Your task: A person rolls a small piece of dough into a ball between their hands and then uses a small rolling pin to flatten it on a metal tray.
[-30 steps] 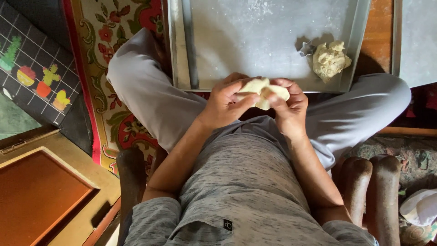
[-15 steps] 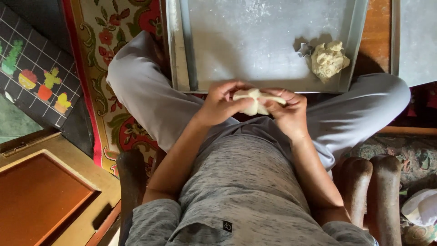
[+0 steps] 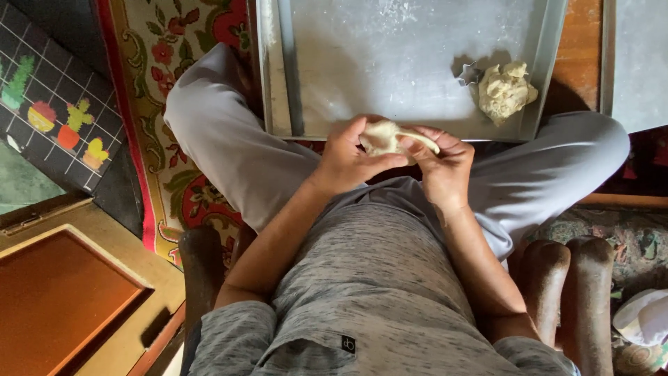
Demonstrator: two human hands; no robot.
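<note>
A pale piece of dough is held between both my hands just in front of the near rim of a floured metal tray. My left hand grips its left side with thumb across it. My right hand pinches the right side, fingers curled over the dough. A larger rough lump of dough lies on the tray at its right end, with a small metal star-shaped cutter beside it.
I sit cross-legged in grey trousers on a floral rug. A second tray lies at the right. A wooden box is at lower left, a dark patterned cloth at upper left. Another person's feet rest at right.
The dough has been worked between my hands: pressed from a stretched strip into a folded, rounder piece. Both hands stayed at the tray's near rim.
</note>
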